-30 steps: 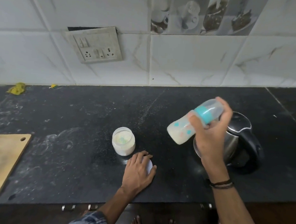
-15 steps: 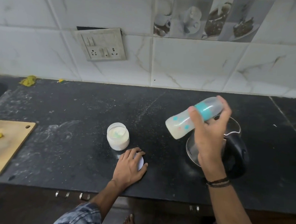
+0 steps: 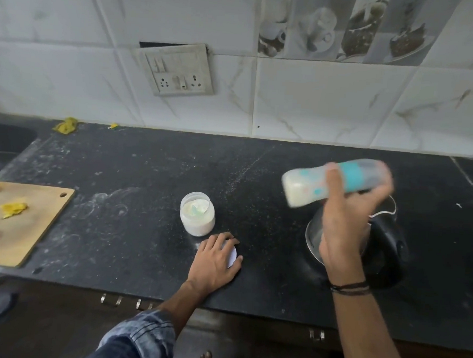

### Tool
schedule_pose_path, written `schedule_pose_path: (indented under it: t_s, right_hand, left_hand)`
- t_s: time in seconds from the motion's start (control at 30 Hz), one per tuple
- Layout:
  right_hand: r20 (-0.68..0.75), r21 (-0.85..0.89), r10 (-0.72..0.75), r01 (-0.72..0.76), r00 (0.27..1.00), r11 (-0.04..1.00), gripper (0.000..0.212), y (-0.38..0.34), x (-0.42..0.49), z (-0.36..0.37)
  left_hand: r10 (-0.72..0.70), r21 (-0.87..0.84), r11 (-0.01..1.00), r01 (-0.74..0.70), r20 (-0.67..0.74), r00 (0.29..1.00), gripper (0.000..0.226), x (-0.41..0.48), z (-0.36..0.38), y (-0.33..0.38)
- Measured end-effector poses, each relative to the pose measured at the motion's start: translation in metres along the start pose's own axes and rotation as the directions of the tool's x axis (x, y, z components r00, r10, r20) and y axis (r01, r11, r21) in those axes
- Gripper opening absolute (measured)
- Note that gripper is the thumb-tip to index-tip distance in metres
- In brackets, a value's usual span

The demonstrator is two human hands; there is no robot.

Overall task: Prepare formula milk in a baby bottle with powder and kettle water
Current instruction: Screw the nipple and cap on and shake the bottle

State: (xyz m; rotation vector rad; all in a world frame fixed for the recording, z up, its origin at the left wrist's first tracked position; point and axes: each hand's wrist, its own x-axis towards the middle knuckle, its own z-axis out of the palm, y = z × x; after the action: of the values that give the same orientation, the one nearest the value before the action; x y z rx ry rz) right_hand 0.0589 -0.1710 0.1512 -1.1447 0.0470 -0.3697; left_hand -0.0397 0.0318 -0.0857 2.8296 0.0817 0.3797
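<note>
Though blurred, milky translucent bottle (image 3: 305, 187) sideways in grip of right hand (image 3: 344, 229).

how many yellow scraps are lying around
3: one scrap on the cutting board, a crumpled one at the counter's back edge, a tiny one just right of it. More could hide off frame.

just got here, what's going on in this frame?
A person is mixing formula. The right hand grips the baby bottle, tilted almost sideways above the kettle, milky liquid inside; motion blur suggests shaking. The left hand rests on a white lid on the countertop, beside the open powder jar.
</note>
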Motion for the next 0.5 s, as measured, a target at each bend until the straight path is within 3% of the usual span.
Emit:
schedule_pose_path:
  t_s: [0.07,0.17,0.2,0.3,0.43,0.5]
  right_hand:
    - [0.068,-0.051,0.028,-0.025,0.997,0.998,0.07,0.006,-0.003,-0.001]
    - [-0.123,0.081,-0.026,0.036,0.992,0.996,0.076,0.005,0.002,0.002]
    - [-0.128,0.078,-0.001,0.011,0.992,0.997,0.076,0.004,0.002,0.007]
    - [-0.005,-0.066,0.083,-0.083,0.997,0.994,0.072,0.015,-0.004,0.01]
    - [-0.149,0.066,0.086,-0.077,0.985,0.995,0.077,0.022,-0.004,0.015]
    - [-0.048,-0.016,0.136,-0.137,0.99,0.99,0.074,0.027,-0.007,0.02]
  left_hand:
    - [0.007,0.001,1.0,-0.007,-0.016,1.0,0.041,0.0,0.001,-0.001]
    - [0.015,0.017,1.0,-0.015,-0.016,1.0,0.042,0.007,0.002,0.001]
    - [0.013,0.024,1.0,-0.013,-0.013,1.0,0.042,0.007,0.002,0.002]
    - [0.009,0.029,1.0,-0.009,0.0,1.0,0.041,0.003,0.001,0.001]
    - [0.001,0.031,1.0,-0.002,0.026,1.0,0.041,0.006,-0.002,0.003]
    - [0.003,0.034,0.999,-0.004,0.04,0.999,0.042,0.005,-0.004,0.002]
